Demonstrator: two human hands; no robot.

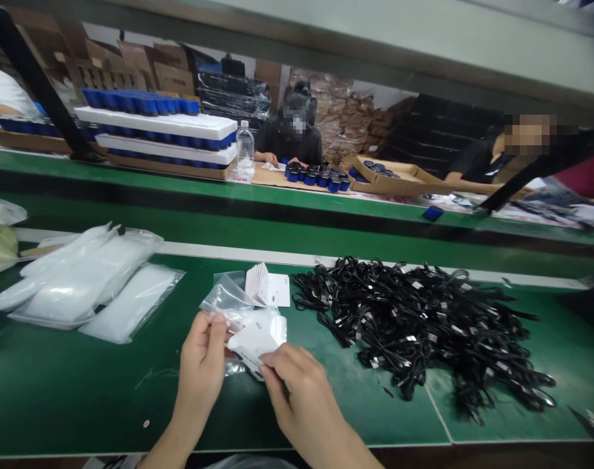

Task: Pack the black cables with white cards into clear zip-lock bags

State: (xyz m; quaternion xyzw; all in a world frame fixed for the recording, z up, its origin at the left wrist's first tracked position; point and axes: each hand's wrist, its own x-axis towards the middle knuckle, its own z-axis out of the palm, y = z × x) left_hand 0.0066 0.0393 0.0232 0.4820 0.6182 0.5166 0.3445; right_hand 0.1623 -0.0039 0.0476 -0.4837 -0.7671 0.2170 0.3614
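Note:
My left hand pinches the edge of a clear plastic bag between thumb and fingers. Just right of it, a white printed card sits at the bag's mouth; how far it is inside I cannot tell. The card's lower corner is gripped by my right hand, thumb against fingertips. Behind both hands, more clear plastic bags lie on the green table, beside a fanned stack of white cards. To the right spreads a big heap of black cables with metal plugs.
Packs of white bags lie at the left. Beyond a raised green ledge stand white trays of blue items, a plastic bottle and an open cardboard box. Co-workers sit across the bench; a shelf beam crosses above.

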